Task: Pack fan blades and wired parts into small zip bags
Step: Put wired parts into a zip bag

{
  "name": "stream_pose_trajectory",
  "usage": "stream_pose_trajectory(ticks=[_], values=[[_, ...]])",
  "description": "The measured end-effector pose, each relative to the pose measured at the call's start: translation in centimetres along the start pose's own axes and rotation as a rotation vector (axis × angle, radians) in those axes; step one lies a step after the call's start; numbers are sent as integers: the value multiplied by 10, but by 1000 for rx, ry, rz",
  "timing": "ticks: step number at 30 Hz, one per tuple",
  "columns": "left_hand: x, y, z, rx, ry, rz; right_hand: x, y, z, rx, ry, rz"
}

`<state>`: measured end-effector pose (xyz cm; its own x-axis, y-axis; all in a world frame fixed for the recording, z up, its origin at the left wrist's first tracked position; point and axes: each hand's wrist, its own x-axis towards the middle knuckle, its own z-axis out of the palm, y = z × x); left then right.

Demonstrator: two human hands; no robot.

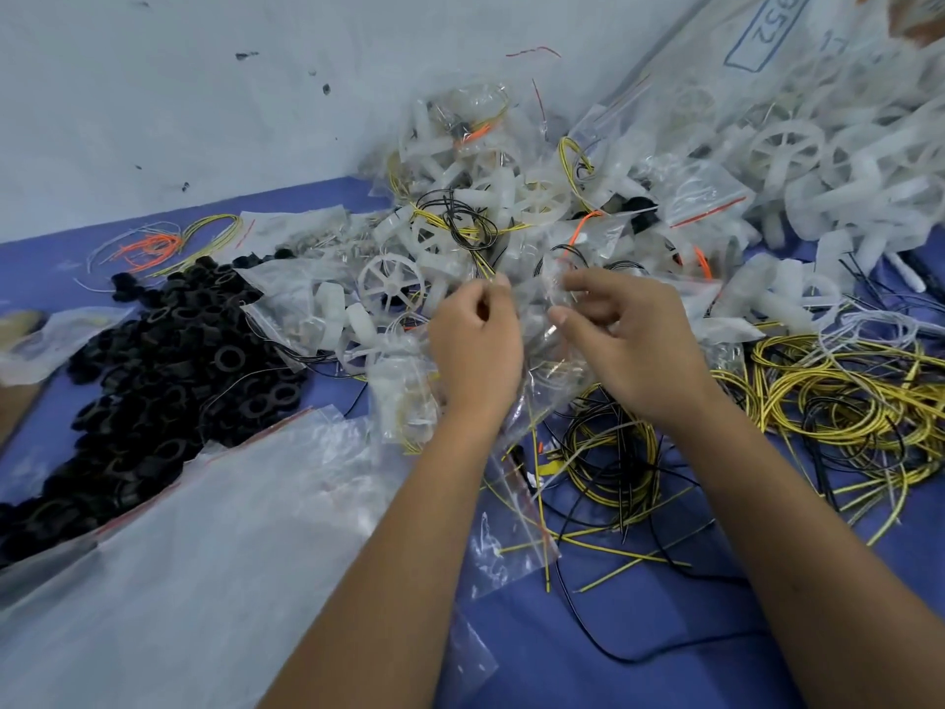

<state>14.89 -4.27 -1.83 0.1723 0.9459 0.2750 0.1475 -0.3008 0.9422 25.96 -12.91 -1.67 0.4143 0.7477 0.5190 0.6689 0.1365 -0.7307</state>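
A small clear zip bag [536, 319] hangs between my two hands above the blue table [639, 631]. My left hand [475, 340] pinches its top edge on the left side. My right hand [621, 332] pinches the same edge on the right, fingers curled. Something pale and a bit of wire show inside the bag, blurred. White fan blades [391, 286] lie just beyond my hands, mixed with filled zip bags [460, 145]. Coils of yellow and black wire [613, 452] lie under my right wrist.
A heap of black rings [174, 371] covers the left side. A large clear plastic sheet [204, 555] lies at the near left. More yellow wire coils [844, 401] sit at the right, below a big bag of white fan blades [844, 145]. Orange wires [153, 245] lie far left.
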Motion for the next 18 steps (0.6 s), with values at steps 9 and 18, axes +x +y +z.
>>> stream_pose_trajectory(ticks=[9,18], values=[[11,-19,-9,47,46,43,1,0,-3,-41,-41,-45],[-26,9,26,60,-58,278,10,-3,-17,129,-41,154]])
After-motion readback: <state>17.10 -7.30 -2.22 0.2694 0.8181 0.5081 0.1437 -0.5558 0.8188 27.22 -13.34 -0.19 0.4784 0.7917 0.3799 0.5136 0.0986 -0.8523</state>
